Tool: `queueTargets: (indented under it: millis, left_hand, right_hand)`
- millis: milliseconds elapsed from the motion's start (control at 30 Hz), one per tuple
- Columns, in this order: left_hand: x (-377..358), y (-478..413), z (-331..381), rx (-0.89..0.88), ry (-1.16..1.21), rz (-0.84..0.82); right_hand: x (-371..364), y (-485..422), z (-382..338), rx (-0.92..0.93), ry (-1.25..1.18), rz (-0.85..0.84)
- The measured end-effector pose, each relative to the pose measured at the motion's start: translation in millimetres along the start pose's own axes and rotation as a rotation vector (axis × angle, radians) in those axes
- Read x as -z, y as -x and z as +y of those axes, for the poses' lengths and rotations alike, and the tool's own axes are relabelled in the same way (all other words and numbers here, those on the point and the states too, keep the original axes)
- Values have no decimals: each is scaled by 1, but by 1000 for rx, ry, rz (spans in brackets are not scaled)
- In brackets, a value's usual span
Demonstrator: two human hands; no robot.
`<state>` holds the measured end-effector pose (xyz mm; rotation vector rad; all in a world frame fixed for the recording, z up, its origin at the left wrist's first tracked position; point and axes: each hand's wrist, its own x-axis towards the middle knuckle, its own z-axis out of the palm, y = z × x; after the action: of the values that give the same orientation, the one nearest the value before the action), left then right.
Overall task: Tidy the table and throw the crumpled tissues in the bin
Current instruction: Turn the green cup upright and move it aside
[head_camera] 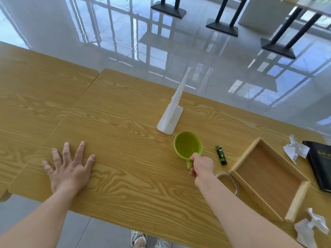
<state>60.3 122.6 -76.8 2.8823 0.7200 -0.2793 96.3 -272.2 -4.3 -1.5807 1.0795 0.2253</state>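
A green mug (186, 144) stands upright on the wooden table (125, 176), and my right hand (202, 167) is closed on its handle. My left hand (69, 166) lies flat on the table to the left, fingers spread, holding nothing. One crumpled tissue (295, 149) lies at the far right beside a black book (320, 163). Another crumpled tissue (311, 228) lies at the front right corner. An empty wooden tray (293, 163) sits between them. No bin is in view.
A white plastic sign stand (172, 113) rises just behind the mug. A small green and black tube (221, 155) lies right of the mug. A tape roll (231, 181) sits against the tray's left side. Black table bases (222, 26) stand on the glossy floor beyond.
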Motion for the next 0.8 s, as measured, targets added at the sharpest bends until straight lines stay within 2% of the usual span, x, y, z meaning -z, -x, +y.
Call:
queueTargets:
  millis: [333,567,700,800]
  left_hand:
    - [3,1,1,-11,13,24]
    - [9,-1,4,-53,25,-2]
    - [24,-22,-48,-186,-50,20]
    - [21,-25,-85,-192,12,48]
  right_hand:
    - [-39,48,-6,242,278,-256]
    - [-113,84,-7,254,344,-379]
    - [-165,108,-9,251,378,-407]
    - [-201,122,-9,249,386,-430]
